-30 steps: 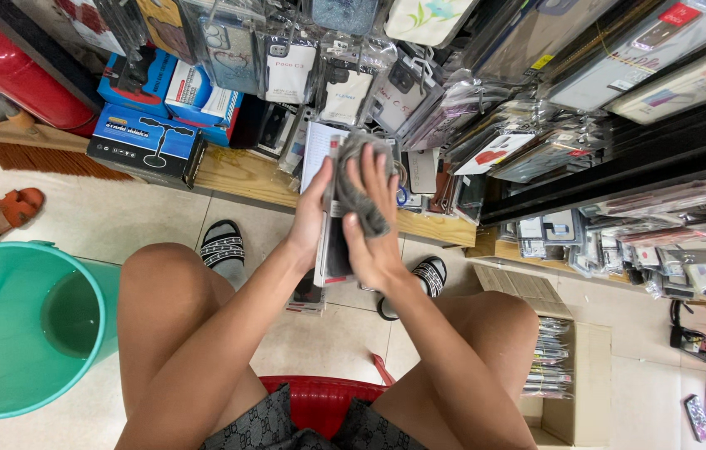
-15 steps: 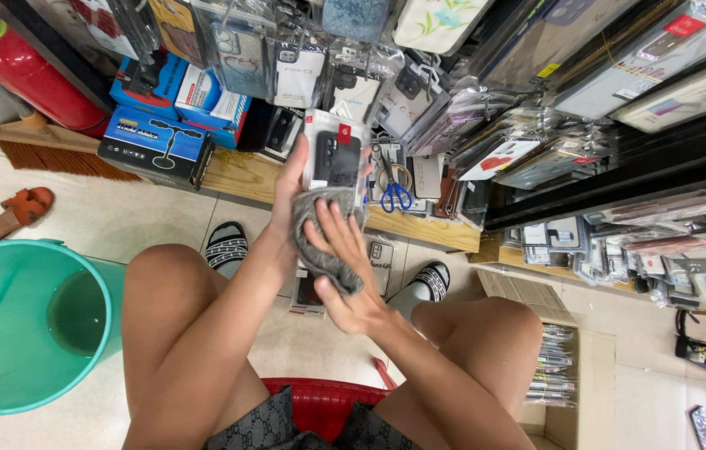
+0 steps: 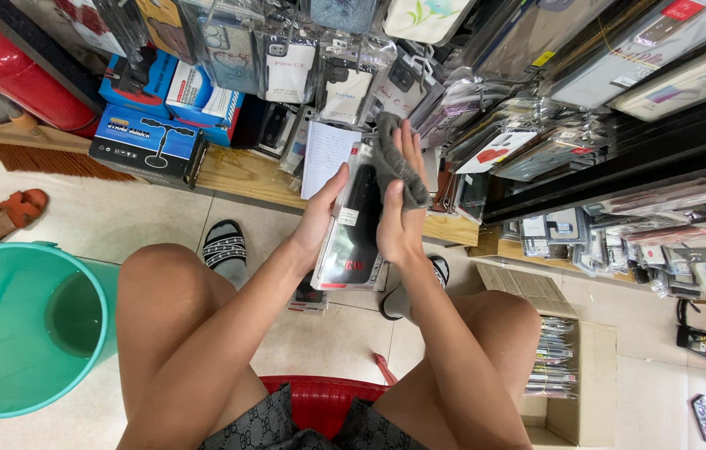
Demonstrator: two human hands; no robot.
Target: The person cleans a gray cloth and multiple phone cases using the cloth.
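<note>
I sit on a red stool with my bare knees in front of me. My left hand grips the left edge of a packaged phone case in clear plastic, held upright between my knees. My right hand presses a grey cloth against the upper right of the package, fingers spread over the cloth. A second flat package with a white back shows just behind the first one.
Racks of hanging packaged phone cases fill the wall ahead. Blue boxes stand on a wooden ledge. A green bucket sits left, an orange sandal beyond it. A cardboard box of packages is right.
The cloth in my right hand has slid from the middle of the package up to its top right. The view has shifted slightly; my left hand keeps its hold.
</note>
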